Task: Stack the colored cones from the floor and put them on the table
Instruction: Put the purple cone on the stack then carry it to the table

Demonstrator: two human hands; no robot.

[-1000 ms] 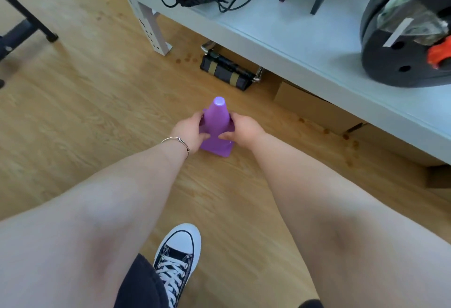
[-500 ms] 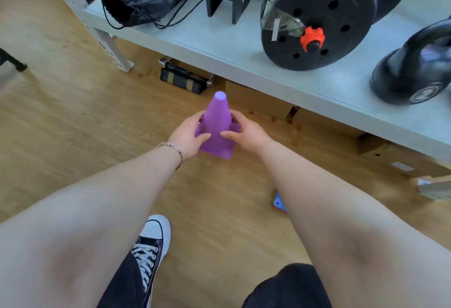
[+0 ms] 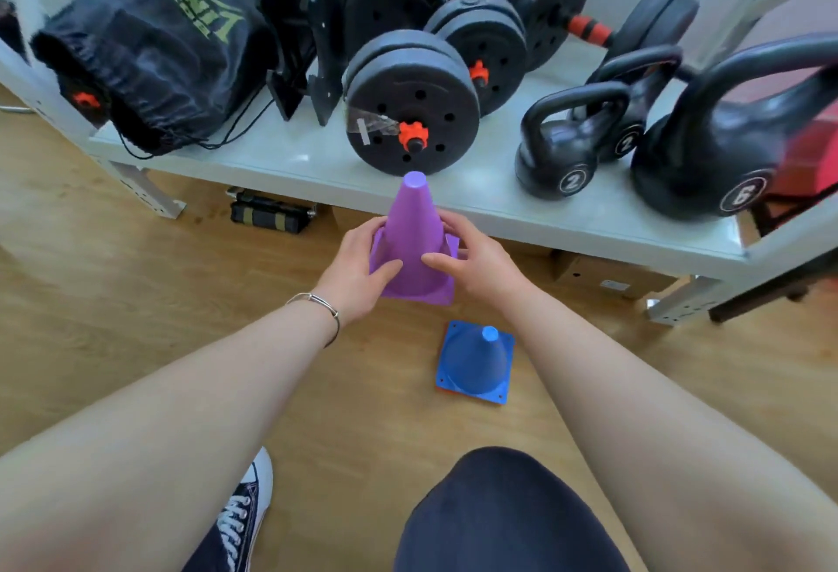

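Head view: left hand (image 3: 356,270) and right hand (image 3: 476,265) each hold a closed grip on the purple cone (image 3: 413,245), one per side, thumbs on its near face. Cone is upright, clear of the wooden floor (image 3: 136,322), in front of the counter (image 3: 521,213) edge. Blue cone (image 3: 475,363) stands on the floor below, between the forearms. Dumbbell (image 3: 410,104) and kettlebells (image 3: 560,149) sit on the counter

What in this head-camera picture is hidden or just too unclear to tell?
- Purple cone: lower sides covered by the left hand and right hand; whether other cones sit inside it cannot be seen.
- Red thing: blocked by the big kettlebell, cut by the right edge.
- Bag: contents hidden.
- Dark block under the table: shadowed, unidentifiable.
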